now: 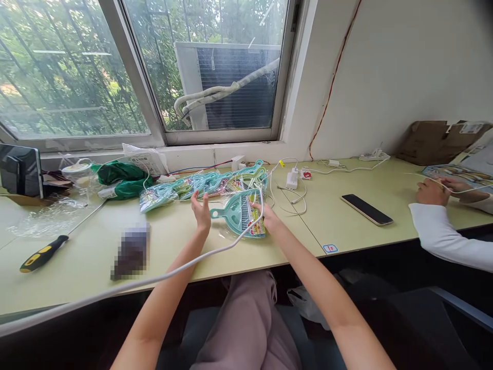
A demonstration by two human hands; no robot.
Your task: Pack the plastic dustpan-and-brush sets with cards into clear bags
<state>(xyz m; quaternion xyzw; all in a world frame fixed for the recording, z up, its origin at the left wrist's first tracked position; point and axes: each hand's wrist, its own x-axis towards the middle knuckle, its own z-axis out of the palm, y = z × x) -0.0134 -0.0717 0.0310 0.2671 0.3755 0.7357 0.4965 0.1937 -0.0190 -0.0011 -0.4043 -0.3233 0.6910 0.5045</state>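
A turquoise mini dustpan [233, 212] with a small brush and a colourful label card is held above the table's front part, its handle pointing left. My right hand [266, 215] grips its right side, thumb over the card. My left hand [201, 211] is raised beside the handle end, fingers apart, holding nothing. Behind both hands lies a row of similar dustpan sets [210, 181] in clear plastic wrapping. A white cable [215, 251] hangs across the view, passing in front of the dustpan and my left forearm.
To the left lie a screwdriver [46, 253], a blurred-out object [133, 252], green bags [123, 180] and a tablet [21, 167]. A charger [292, 178] with cables and a phone [365, 209] lie to the right. Another person's hands [434, 192] work at the far right by a cardboard box [427, 141].
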